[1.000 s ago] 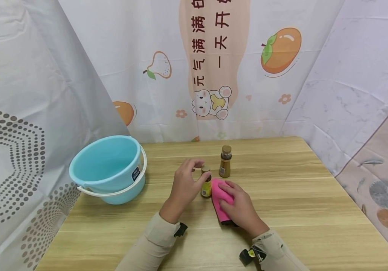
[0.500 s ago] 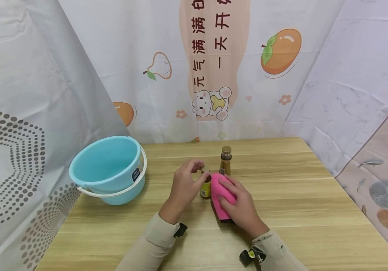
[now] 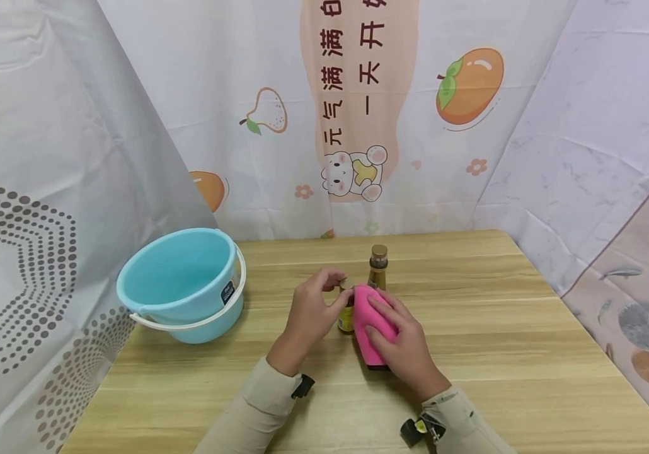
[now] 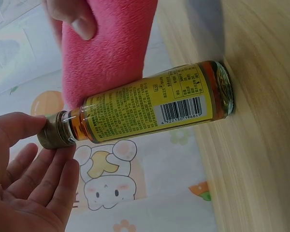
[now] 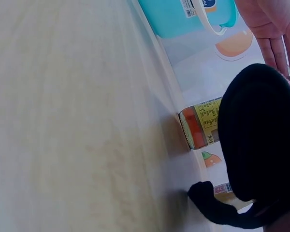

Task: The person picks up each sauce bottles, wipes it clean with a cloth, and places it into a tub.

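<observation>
A small glass bottle (image 3: 346, 320) with a yellow label and gold-brown cap stands upright on the table. My left hand (image 3: 311, 310) pinches its cap (image 4: 55, 131) between thumb and fingers, the other fingers spread below. My right hand (image 3: 406, 340) grips a pink plush pad (image 3: 368, 323), whose black end shows at the bottom. In the left wrist view the pink pad lies against the bottle's side, from neck to label. A black oval part (image 5: 256, 135) with a loose tail hides much of the right wrist view. Behind the pad stands a second bottle (image 3: 378, 268), its lower part hidden.
A light blue bucket (image 3: 228, 315) with a white handle stands at the table's left. The wooden table (image 3: 500, 353) extends to the right of the hands. Printed curtains (image 3: 245, 170) hang behind and at both sides.
My right hand has raised the pink pad along the bottle toward its neck, and the pad now covers the second bottle's lower part. My left hand stays at the cap.
</observation>
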Tool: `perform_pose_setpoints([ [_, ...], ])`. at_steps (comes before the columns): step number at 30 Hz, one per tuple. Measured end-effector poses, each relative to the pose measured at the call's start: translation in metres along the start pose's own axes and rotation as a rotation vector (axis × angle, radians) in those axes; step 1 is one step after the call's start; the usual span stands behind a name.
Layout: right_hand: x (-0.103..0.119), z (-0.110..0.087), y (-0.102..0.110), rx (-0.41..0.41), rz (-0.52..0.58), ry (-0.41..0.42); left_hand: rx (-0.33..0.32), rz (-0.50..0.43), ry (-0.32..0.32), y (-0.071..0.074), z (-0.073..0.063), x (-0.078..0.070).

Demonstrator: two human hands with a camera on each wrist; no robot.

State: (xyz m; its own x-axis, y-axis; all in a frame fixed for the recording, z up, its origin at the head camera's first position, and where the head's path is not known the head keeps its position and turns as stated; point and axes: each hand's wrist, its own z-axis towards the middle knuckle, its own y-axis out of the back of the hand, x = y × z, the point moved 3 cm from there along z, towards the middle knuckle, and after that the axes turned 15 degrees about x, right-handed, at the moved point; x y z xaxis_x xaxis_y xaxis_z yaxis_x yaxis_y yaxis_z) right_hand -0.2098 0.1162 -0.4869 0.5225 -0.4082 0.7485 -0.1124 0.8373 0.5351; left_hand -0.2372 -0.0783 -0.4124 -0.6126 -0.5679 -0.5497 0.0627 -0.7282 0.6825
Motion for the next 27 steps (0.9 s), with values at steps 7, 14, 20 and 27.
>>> perform_pose_setpoints([
  [7, -0.005, 0.0, -0.002, 0.044, -0.008, -0.087, 0.0, 0.001, -0.01, 0.0, 0.0, 0.001],
  [14, -0.009, 0.0, -0.005, 0.107, -0.03, -0.186, -0.004, -0.006, -0.004, 0.0, -0.001, 0.001],
  [20, -0.01, 0.0, -0.005, 0.136, -0.051, -0.23, 0.013, -0.012, 0.026, 0.001, -0.001, 0.001],
  [27, -0.013, 0.0, -0.008, 0.175, -0.091, -0.292, 0.021, -0.017, 0.022, 0.002, -0.002, 0.002],
])
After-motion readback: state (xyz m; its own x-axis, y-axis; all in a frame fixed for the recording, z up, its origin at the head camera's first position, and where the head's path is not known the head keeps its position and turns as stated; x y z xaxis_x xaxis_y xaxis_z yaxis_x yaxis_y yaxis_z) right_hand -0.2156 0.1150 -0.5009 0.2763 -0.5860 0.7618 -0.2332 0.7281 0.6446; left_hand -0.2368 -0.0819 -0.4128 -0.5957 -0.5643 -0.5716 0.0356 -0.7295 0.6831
